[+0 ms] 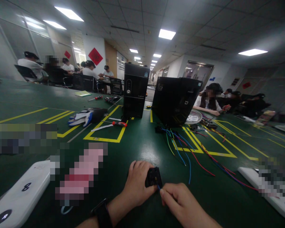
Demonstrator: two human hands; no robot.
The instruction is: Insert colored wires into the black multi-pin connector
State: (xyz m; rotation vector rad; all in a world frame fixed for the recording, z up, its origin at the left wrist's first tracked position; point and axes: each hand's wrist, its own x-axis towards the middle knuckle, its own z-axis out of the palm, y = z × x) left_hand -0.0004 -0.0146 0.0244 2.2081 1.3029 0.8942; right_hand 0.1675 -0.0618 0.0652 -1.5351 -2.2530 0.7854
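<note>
In the head view, a small black block point(154, 176) is held low above the worktop point(114, 164), between the two hands. It is gripped at its side by the left hand point(138, 179), fingers over the top and thumb below, apparently so that it is kept steady with its near face exposed. A blue wire point(159, 187) is pinched narrowly by the right hand point(177, 196), close to the block, probably for fine control; whether its tip is seated inside cannot be told in the blur.

One block and one wire are held. Beyond them, two black towers are stood upright, a narrow one point(135, 95) and a wide one point(172, 98). Two screwdrivers are seen, a near one point(120, 124) and a far one point(98, 97). Several loose wires point(190, 172), too tangled to be counted, are spread right of the block, perhaps for easy reach.
</note>
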